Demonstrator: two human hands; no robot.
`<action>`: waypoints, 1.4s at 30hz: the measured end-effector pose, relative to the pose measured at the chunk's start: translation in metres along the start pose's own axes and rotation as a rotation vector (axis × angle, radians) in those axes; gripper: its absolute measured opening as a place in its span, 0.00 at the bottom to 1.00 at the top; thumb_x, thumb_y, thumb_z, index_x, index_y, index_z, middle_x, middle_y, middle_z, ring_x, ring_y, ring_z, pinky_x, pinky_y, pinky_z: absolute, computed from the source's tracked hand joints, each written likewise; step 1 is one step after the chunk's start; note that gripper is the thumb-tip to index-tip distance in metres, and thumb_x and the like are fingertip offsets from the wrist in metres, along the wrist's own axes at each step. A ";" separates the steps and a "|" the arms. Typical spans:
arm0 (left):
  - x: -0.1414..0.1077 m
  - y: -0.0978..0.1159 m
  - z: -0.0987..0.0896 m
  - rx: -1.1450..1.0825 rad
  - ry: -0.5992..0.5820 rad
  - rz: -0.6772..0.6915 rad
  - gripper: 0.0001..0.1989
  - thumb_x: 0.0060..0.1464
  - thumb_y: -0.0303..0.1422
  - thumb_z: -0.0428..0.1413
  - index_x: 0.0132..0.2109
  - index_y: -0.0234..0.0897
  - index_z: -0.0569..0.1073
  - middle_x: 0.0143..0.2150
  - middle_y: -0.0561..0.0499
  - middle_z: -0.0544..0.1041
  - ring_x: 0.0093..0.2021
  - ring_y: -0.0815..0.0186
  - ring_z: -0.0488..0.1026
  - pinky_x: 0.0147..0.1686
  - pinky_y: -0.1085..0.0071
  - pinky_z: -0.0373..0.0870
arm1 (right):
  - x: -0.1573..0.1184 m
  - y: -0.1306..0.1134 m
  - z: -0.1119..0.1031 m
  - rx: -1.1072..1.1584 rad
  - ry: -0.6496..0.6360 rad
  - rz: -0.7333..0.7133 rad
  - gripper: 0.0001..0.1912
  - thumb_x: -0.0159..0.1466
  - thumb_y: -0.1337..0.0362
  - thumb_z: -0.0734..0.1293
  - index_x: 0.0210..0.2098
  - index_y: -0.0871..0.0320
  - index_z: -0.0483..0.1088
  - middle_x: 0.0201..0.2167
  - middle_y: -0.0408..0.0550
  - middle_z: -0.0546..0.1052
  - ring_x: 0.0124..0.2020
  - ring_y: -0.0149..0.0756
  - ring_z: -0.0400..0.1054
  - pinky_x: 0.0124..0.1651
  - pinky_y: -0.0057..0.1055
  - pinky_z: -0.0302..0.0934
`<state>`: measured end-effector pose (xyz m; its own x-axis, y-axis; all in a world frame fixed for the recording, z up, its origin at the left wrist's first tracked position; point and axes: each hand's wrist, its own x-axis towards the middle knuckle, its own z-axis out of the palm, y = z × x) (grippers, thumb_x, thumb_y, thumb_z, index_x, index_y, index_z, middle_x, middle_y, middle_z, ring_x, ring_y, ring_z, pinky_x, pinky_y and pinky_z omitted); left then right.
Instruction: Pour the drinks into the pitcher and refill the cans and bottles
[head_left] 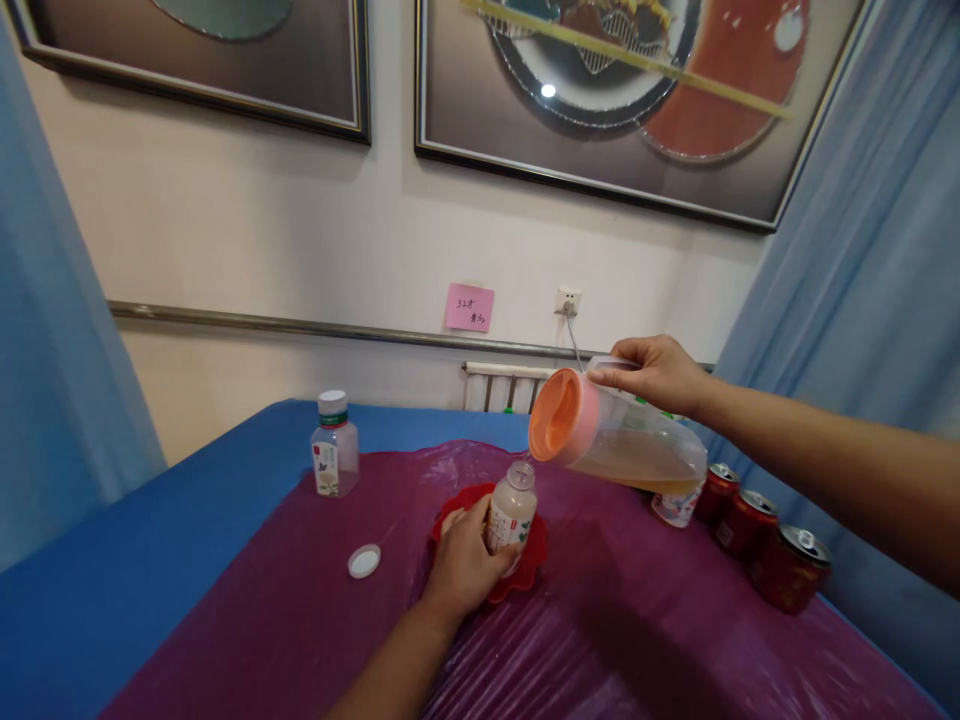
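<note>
My right hand (660, 375) grips the handle of a clear plastic pitcher (637, 455) with an orange lid (555, 415). The pitcher is tipped to the left, and pale yellowish liquid lies along its lower side. Its spout is just above the open mouth of a small clear bottle (514, 515). My left hand (469, 560) is wrapped round this bottle, holding it upright over a red scalloped dish (536, 555). Whether a stream runs between spout and bottle is hard to make out. A white cap (364, 561) lies to the left of the dish.
A capped empty-looking bottle (336, 450) stands at the left. Several red cans (791, 568) and a patterned cup (676, 507) stand at the right. Purple plastic sheeting (300, 600) covers part of the blue table (90, 590). Behind are a metal rail (337, 328) and a plugged-in socket (568, 302).
</note>
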<state>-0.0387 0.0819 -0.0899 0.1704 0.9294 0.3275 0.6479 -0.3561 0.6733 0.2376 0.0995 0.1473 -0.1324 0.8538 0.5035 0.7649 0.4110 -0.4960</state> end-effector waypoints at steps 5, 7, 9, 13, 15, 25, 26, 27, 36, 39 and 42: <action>0.000 -0.003 0.002 0.000 -0.001 0.005 0.33 0.46 0.31 0.69 0.60 0.42 0.73 0.56 0.47 0.81 0.56 0.51 0.75 0.61 0.56 0.62 | 0.001 0.000 0.001 0.011 -0.005 0.013 0.33 0.49 0.31 0.71 0.22 0.56 0.69 0.17 0.40 0.64 0.22 0.30 0.55 0.25 0.30 0.49; 0.000 -0.004 0.003 0.001 0.000 0.001 0.33 0.46 0.31 0.68 0.60 0.42 0.72 0.56 0.46 0.81 0.56 0.50 0.75 0.61 0.56 0.61 | 0.001 0.000 0.001 0.008 -0.003 0.015 0.33 0.49 0.31 0.72 0.21 0.56 0.68 0.17 0.40 0.63 0.22 0.30 0.54 0.25 0.31 0.49; 0.000 -0.005 0.004 -0.001 0.002 -0.003 0.33 0.46 0.32 0.68 0.60 0.42 0.72 0.56 0.46 0.81 0.57 0.50 0.74 0.61 0.55 0.61 | 0.001 -0.001 0.001 0.009 -0.002 0.021 0.32 0.49 0.31 0.72 0.22 0.56 0.68 0.17 0.40 0.63 0.22 0.30 0.54 0.26 0.31 0.50; 0.000 -0.004 0.003 -0.017 -0.007 -0.001 0.33 0.46 0.31 0.69 0.60 0.42 0.72 0.57 0.46 0.80 0.56 0.51 0.74 0.62 0.56 0.60 | 0.000 -0.002 0.000 0.002 0.000 0.027 0.32 0.49 0.31 0.72 0.23 0.57 0.70 0.18 0.40 0.64 0.22 0.30 0.55 0.26 0.31 0.50; 0.000 -0.003 0.002 -0.024 -0.010 0.002 0.33 0.46 0.30 0.68 0.60 0.42 0.72 0.57 0.47 0.80 0.56 0.52 0.74 0.63 0.56 0.60 | 0.000 -0.002 0.000 -0.003 -0.001 0.021 0.33 0.49 0.31 0.71 0.23 0.57 0.71 0.18 0.41 0.65 0.23 0.31 0.56 0.26 0.31 0.50; -0.001 0.000 0.000 -0.013 -0.019 -0.017 0.32 0.46 0.30 0.69 0.60 0.42 0.73 0.56 0.47 0.81 0.56 0.53 0.74 0.60 0.58 0.61 | 0.001 -0.003 -0.002 -0.026 0.021 0.004 0.34 0.49 0.30 0.70 0.22 0.57 0.70 0.18 0.39 0.62 0.23 0.30 0.55 0.27 0.31 0.50; -0.001 0.000 0.000 -0.010 -0.022 -0.015 0.32 0.46 0.30 0.69 0.59 0.43 0.73 0.56 0.48 0.81 0.56 0.53 0.74 0.60 0.58 0.61 | 0.001 -0.004 -0.001 -0.023 0.024 0.007 0.34 0.49 0.30 0.70 0.22 0.57 0.70 0.18 0.40 0.62 0.23 0.30 0.54 0.27 0.31 0.50; -0.001 0.000 0.000 -0.007 -0.023 -0.014 0.31 0.46 0.30 0.69 0.59 0.43 0.73 0.55 0.48 0.81 0.55 0.52 0.74 0.60 0.58 0.62 | 0.001 -0.004 -0.001 -0.022 0.025 0.008 0.34 0.49 0.30 0.70 0.22 0.57 0.70 0.18 0.40 0.62 0.23 0.30 0.54 0.27 0.31 0.50; -0.001 0.000 0.000 -0.004 -0.028 -0.011 0.32 0.47 0.31 0.68 0.60 0.41 0.72 0.55 0.47 0.81 0.56 0.51 0.74 0.61 0.57 0.60 | 0.001 -0.003 -0.001 -0.015 0.018 0.001 0.33 0.50 0.30 0.71 0.22 0.56 0.69 0.18 0.39 0.61 0.23 0.30 0.54 0.26 0.31 0.50; -0.001 0.000 0.000 0.003 -0.029 -0.016 0.33 0.47 0.31 0.68 0.61 0.40 0.72 0.55 0.46 0.80 0.56 0.51 0.73 0.61 0.57 0.60 | 0.000 -0.004 -0.002 -0.010 0.014 -0.001 0.33 0.50 0.31 0.71 0.22 0.56 0.70 0.18 0.39 0.62 0.23 0.30 0.54 0.26 0.31 0.50; 0.000 -0.001 0.001 0.002 -0.027 -0.012 0.33 0.47 0.31 0.68 0.61 0.40 0.72 0.56 0.46 0.80 0.56 0.51 0.73 0.62 0.57 0.60 | 0.000 -0.005 -0.001 -0.007 0.020 0.003 0.33 0.49 0.30 0.71 0.22 0.56 0.69 0.18 0.40 0.62 0.23 0.30 0.54 0.26 0.31 0.50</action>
<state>-0.0385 0.0821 -0.0916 0.1828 0.9359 0.3011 0.6515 -0.3447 0.6758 0.2345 0.0970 0.1508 -0.1175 0.8486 0.5159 0.7699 0.4060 -0.4924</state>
